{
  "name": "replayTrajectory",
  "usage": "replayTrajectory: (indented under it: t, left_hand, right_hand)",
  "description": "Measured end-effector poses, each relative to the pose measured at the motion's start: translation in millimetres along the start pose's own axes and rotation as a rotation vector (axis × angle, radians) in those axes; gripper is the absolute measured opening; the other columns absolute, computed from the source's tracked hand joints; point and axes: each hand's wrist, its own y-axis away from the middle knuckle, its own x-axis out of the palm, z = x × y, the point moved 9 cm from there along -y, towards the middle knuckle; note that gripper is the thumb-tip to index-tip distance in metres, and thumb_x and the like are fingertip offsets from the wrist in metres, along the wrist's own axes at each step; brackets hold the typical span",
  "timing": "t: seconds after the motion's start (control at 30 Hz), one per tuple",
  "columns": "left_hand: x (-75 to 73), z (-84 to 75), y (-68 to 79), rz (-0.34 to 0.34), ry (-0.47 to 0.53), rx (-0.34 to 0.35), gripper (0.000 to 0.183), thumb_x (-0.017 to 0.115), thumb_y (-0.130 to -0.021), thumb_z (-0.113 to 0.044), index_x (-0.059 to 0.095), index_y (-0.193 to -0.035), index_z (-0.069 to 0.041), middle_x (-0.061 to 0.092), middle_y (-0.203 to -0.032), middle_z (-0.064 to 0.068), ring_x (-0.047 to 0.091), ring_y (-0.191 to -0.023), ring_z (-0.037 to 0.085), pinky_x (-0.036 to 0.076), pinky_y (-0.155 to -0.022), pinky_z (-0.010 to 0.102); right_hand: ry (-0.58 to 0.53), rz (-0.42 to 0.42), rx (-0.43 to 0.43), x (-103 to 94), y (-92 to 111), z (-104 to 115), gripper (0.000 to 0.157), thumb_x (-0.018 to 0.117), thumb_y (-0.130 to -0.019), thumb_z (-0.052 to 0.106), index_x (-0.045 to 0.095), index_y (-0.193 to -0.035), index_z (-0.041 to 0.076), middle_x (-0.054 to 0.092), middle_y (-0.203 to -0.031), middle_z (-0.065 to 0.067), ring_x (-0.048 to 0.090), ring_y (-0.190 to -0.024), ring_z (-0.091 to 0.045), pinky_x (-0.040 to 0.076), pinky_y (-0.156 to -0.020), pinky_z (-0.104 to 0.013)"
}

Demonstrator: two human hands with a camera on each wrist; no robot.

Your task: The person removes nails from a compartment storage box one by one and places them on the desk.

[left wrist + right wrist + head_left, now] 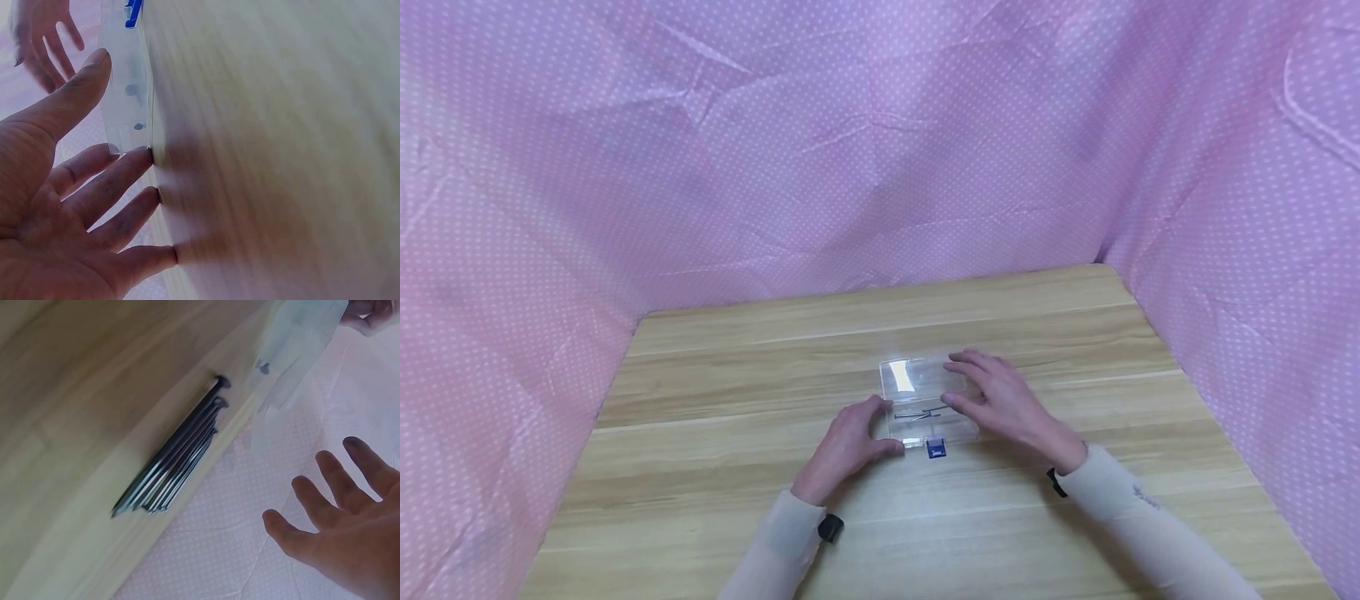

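Observation:
A clear plastic box stands on the wooden table with its lid laid back and a blue latch at its front. Several metal nails lie inside. My left hand holds the box at its left end, thumb at the front edge and fingertips along the side. Over the box's right part is my right hand, fingers spread and nothing between them in the right wrist view. A bunch of dark nails lies beside the box there; in the head view my right hand hides that spot.
The wooden table carries the box near its middle. Pink dotted cloth hangs behind the table and along both sides. Each wrist wears a dark strap, the left one at the sleeve's end.

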Motion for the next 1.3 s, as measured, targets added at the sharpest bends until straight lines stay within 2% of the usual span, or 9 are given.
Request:
replayTrajectory:
  t: [0.27, 0.63, 0.83, 1.13, 1.3]
  left_hand:
    - [-0.9, -0.5, 0.1, -0.005, -0.004, 0.011, 0.062, 0.091, -0.079, -0.035, 0.063, -0.128, -0.008, 0.070, -0.120, 0.012, 0.064, -0.108, 0.029, 0.051, -0.096, 0.048]
    - [-1.2, 0.2, -0.2, -0.002, -0.004, 0.009, 0.063, 0.090, -0.079, -0.036, 0.063, -0.129, -0.007, 0.070, -0.122, 0.013, 0.063, -0.112, 0.032, 0.050, -0.098, 0.049]
    - [-1.2, 0.5, -0.3, 0.002, -0.001, 0.002, 0.062, 0.090, -0.080, -0.035, 0.063, -0.128, -0.008, 0.069, -0.122, 0.012, 0.063, -0.111, 0.030, 0.050, -0.098, 0.049]
    - [0.5, 0.4, -0.6, 0.012, -0.003, -0.009, 0.062, 0.090, -0.080, -0.035, 0.064, -0.129, -0.007, 0.069, -0.120, 0.012, 0.062, -0.109, 0.030, 0.050, -0.096, 0.049]
    - [-1.1, -1.4, -0.1, 0.001, -0.002, 0.013, 0.061, 0.090, -0.080, -0.035, 0.064, -0.128, -0.008, 0.070, -0.120, 0.012, 0.063, -0.110, 0.032, 0.050, -0.096, 0.049]
  right_hand:
    - [-0.021, -0.044, -0.053, 1.3, -7.9, 13.8, 0.045, 0.074, -0.094, 0.039, 0.071, -0.127, 0.008, 0.065, -0.136, -0.012, 0.057, -0.130, -0.034, 0.040, -0.109, -0.059]
    - [0.037, 0.041, -0.093, 17.6, -18.2, 26.4, 0.032, 0.078, -0.093, 0.034, 0.077, -0.117, 0.012, 0.071, -0.126, -0.005, 0.060, -0.124, -0.029, 0.039, -0.111, -0.055]
    - [0.059, 0.088, -0.120, 26.7, -22.1, 30.7, 0.024, 0.079, -0.092, 0.030, 0.079, -0.109, 0.013, 0.072, -0.120, -0.004, 0.061, -0.120, -0.029, 0.041, -0.108, -0.054]
    - [0.091, 0.140, -0.132, 36.9, -27.2, 30.8, 0.017, 0.080, -0.091, 0.026, 0.080, -0.104, 0.015, 0.070, -0.120, -0.004, 0.060, -0.119, -0.028, 0.043, -0.104, -0.054]
    - [0.105, 0.182, -0.154, 42.5, -28.2, 29.8, 0.012, 0.078, -0.092, 0.023, 0.081, -0.101, 0.016, 0.070, -0.119, -0.004, 0.060, -0.121, -0.029, 0.042, -0.107, -0.056]
